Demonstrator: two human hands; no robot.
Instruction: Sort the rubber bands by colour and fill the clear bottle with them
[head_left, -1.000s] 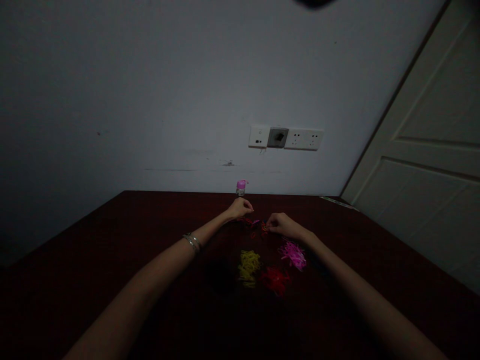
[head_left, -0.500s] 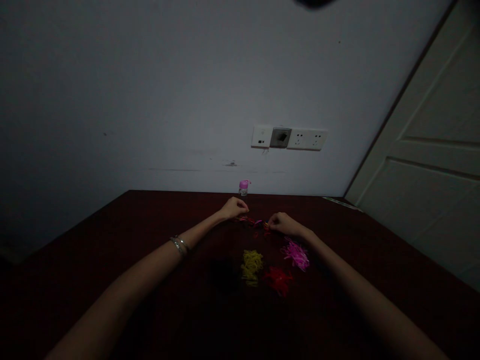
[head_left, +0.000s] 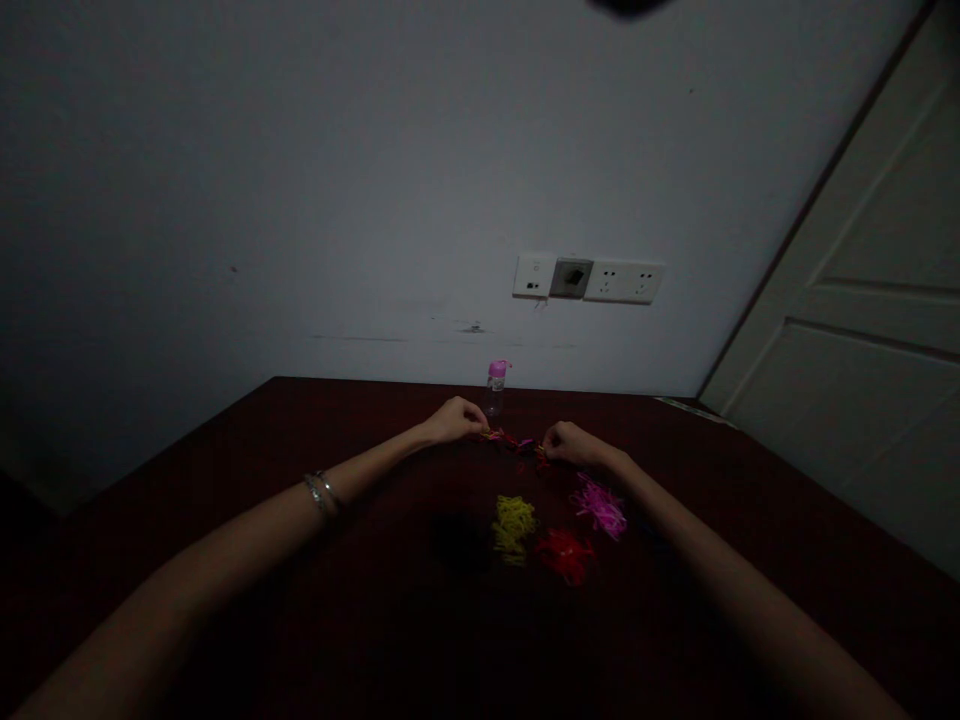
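A thin chain of red, pink and yellow bands (head_left: 517, 443) stretches low over the dark red table between my two hands. Its left end is pinched by my left hand (head_left: 458, 420), palm side down. At the right end, the bent fingers of my right hand (head_left: 571, 443) are closed on the chain. Nearer to me lie three loose piles: yellow bands (head_left: 514, 528), red bands (head_left: 565, 554) and pink bands (head_left: 600, 506), the pink one beside my right forearm. Two silvery bracelets circle my left wrist.
A clear bottle with a pink lid (head_left: 496, 388) stands behind the chain. The dark red table (head_left: 360, 400) meets a pale wall bearing socket plates (head_left: 621, 282). A panelled door (head_left: 862, 370) is at the right. Dark shapes near the yellow pile are too dim to make out.
My left hand has moved a little left and now grips the chain's end. More of the clear bottle shows. The whole view has shifted slightly.
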